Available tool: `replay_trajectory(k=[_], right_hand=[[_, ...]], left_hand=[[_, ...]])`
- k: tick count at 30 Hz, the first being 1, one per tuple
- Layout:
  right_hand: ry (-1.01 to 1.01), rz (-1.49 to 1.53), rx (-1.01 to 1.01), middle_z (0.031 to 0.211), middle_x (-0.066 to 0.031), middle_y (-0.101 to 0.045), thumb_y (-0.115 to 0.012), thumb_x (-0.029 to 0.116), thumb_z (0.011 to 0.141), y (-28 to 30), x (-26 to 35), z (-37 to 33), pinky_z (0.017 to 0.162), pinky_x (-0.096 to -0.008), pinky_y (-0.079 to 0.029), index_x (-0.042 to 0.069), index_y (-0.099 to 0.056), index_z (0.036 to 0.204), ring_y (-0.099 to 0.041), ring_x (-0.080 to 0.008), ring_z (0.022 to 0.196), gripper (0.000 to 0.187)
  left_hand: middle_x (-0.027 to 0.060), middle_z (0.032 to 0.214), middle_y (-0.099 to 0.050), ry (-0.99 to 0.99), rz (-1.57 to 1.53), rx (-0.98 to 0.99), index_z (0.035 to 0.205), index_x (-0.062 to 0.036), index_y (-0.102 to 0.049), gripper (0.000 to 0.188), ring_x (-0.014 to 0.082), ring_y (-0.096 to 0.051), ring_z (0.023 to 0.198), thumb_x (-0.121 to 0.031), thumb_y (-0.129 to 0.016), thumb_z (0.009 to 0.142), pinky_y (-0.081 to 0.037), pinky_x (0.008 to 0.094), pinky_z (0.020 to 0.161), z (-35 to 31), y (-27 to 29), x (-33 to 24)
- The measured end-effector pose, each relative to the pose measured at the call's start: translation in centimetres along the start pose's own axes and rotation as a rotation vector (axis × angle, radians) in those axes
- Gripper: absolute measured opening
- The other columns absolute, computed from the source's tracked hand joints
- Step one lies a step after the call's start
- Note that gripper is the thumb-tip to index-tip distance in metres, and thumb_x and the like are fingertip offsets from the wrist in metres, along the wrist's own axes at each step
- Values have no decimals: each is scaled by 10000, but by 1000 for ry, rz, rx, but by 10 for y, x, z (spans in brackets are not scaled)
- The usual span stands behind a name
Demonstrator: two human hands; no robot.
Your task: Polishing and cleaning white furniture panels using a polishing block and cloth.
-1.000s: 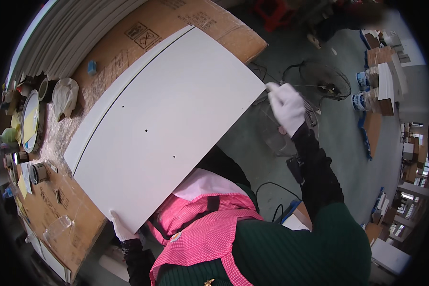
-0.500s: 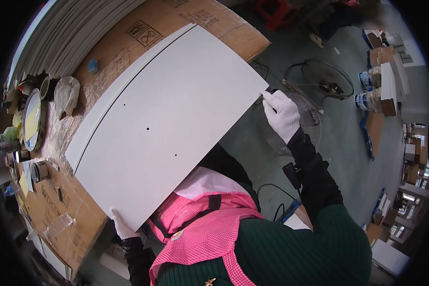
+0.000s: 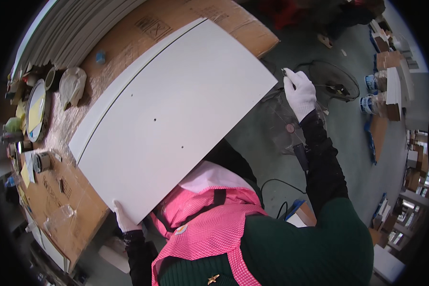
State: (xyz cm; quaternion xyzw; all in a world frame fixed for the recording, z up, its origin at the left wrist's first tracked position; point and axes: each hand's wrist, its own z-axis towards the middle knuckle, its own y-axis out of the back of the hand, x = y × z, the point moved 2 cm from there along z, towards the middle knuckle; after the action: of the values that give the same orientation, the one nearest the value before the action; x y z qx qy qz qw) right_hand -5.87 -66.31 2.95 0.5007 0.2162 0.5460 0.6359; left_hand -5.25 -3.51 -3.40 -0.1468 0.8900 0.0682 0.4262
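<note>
A large white panel [image 3: 176, 105] with one curved side, a dark groove and several small dark holes lies tilted over the table edge. My left hand [image 3: 126, 218], in a white glove, grips the panel's near left corner, its thumb on top and its other fingers hidden below. My right hand [image 3: 300, 90], also gloved in white, is raised just off the panel's far right corner. Its fingers are pinched on a small dark thing [image 3: 284, 72], too small to name.
Stacked white panels [image 3: 66, 33] stand at the far left. On the cardboard-covered table [image 3: 64, 190] are a blue block [image 3: 100, 57], a jar [image 3: 41, 162] and a clear plastic cup [image 3: 62, 215]. Floor fans [image 3: 333, 78] stand beyond my right hand, with paint buckets [image 3: 367, 104] farther right.
My right hand has moved from the panel's right edge, up and away past the corner. My left hand keeps its grip. The whole view has shifted slightly.
</note>
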Motion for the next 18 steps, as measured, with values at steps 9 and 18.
replay_trajectory(k=[9, 18], right_hand=[[482, 402, 536, 757, -103, -579, -598, 99, 797, -31, 214, -105, 545, -413, -504, 47, -586, 910, -620, -281, 685, 125], [240, 153, 174, 893, -156, -667, -571, 67, 893, -31, 121, -1, 704, -395, -530, 32, -692, 1095, -657, -324, 813, 238]], left_hand=[[96, 1268, -593, 85, -34, -86, 1399, -89, -459, 609, 278, -627, 1105, -510, -564, 972, -559, 442, 884, -16, -56, -4], [125, 1397, -510, 63, 0, -5, 1486, -65, -383, 625, 215, -568, 1208, -495, -432, 1035, -528, 350, 959, -12, -55, 6]])
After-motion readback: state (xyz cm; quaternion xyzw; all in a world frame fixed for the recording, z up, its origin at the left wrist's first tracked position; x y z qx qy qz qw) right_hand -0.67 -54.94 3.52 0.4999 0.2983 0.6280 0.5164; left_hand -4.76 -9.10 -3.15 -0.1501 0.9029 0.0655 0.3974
